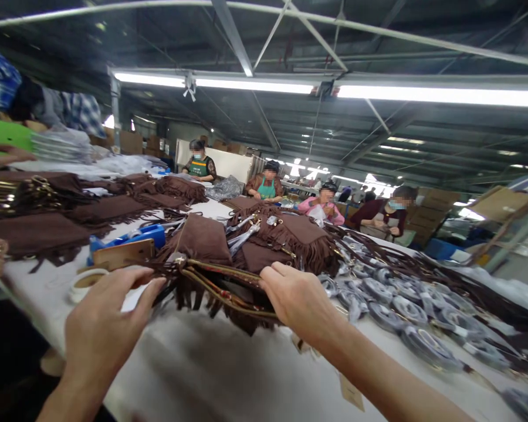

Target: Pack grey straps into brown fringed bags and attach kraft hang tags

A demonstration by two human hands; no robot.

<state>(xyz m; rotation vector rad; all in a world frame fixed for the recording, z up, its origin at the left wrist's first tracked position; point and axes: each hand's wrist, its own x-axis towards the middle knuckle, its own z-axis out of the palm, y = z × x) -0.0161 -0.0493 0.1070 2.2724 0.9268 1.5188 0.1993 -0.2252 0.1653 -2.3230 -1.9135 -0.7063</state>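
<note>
A white table [189,375] spread beneath both hands. The right hand [293,296] gripped the open mouth of a fringed brown bag [231,293], which lay between the two hands; the left hand [105,319] pinched a white slip [135,296] beside the bag's other end. Beyond were wrapped straps [385,315] and more brown bags [202,237], then co-workers [266,186], and bright tube lights [255,87] under a dark roof [264,126].

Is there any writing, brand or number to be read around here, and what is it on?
No text can be read.
Green apron at the back: light lettering, too small to read.
Beige tag below the right forearm: any print is too blurred to tell.
Brown bag in the right hand: no lettering shows.
</note>
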